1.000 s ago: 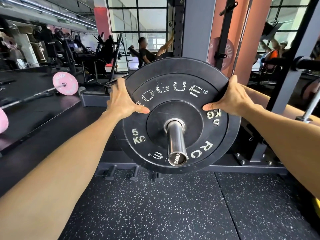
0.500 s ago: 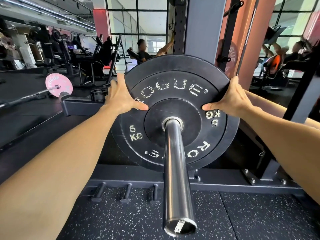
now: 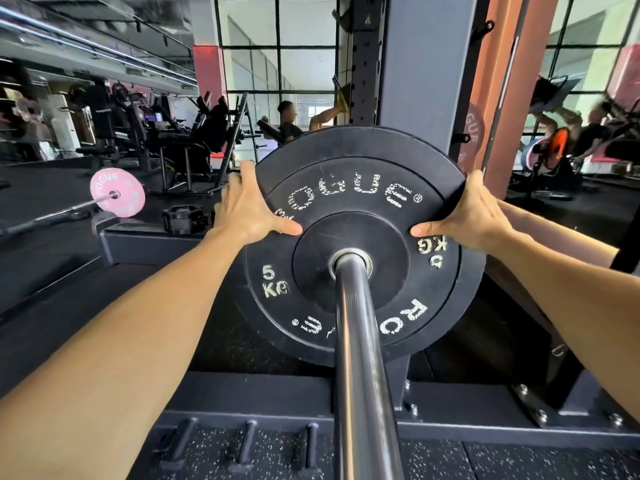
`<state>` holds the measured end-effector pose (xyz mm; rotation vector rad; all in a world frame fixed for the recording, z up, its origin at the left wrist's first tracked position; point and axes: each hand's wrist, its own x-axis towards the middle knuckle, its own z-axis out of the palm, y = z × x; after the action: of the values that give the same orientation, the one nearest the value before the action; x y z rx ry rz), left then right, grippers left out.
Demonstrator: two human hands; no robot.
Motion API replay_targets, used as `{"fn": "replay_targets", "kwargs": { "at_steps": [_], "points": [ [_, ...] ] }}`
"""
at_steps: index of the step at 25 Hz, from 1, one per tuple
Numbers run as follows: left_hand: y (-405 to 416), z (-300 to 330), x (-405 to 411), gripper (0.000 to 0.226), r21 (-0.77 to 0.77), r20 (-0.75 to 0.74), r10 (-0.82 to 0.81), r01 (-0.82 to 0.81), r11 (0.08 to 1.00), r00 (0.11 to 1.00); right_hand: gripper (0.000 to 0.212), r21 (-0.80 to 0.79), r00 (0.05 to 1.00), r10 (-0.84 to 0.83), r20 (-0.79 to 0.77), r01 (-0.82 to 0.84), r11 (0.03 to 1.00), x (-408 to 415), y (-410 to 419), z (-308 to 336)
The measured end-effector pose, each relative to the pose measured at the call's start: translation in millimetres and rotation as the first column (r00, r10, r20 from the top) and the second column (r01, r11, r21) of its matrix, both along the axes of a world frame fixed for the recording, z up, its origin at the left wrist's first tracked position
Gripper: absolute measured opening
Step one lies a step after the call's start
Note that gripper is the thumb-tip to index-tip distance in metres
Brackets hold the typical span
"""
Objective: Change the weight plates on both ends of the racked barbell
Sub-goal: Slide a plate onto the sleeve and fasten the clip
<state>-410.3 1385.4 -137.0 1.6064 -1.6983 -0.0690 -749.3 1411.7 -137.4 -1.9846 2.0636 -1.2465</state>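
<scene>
Fingers of both hands are wrapping behind the plate rim and are hidden there; only thumbs and the backs of the hands are showing. The left hand (image 3: 249,206) is gripping the upper left edge of the black 5 kg plate (image 3: 349,209), thumb lying across its face; the right hand (image 3: 474,213) is gripping the upper right edge the same way. The plate is sitting on the barbell sleeve (image 3: 360,358), far along it. A second, larger black plate (image 3: 349,147) is showing just behind it, mostly covered. The near end of the sleeve is running out of the bottom of the frame. Lettering on the plate's lower face is partly blocked by the sleeve.

The floor (image 3: 221,455) is black rubber with pale flecks. The grey rack upright (image 3: 415,64) is rising behind the plates, with storage pegs (image 3: 247,441) on the rack base at near left. At far left a pink plate (image 3: 117,197) is sitting on another bar. Windows, machines and blurred people are filling the far side of the room.
</scene>
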Motion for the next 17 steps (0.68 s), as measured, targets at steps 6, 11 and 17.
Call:
{"fn": "replay_targets", "kwargs": {
  "at_steps": [6,11,17],
  "points": [
    [3.9,4.6,-6.1,0.126,0.029,0.052,0.062,-0.064,0.998,0.997,0.105,0.017,0.996,-0.079,-0.031,0.080,0.997,4.5,4.5,0.0],
    [17.9,23.0,15.9,0.118,0.176,0.135,0.026,-0.050,0.983,0.991,0.132,0.060,0.962,-0.197,-0.189,0.212,0.975,24.6,20.1,6.9],
    [25.6,53.0,108.8,0.090,0.181,0.254,0.144,-0.193,0.964,0.956,0.113,-0.176,0.928,-0.069,-0.365,0.003,0.984,93.2,4.8,57.3]
  ]
}}
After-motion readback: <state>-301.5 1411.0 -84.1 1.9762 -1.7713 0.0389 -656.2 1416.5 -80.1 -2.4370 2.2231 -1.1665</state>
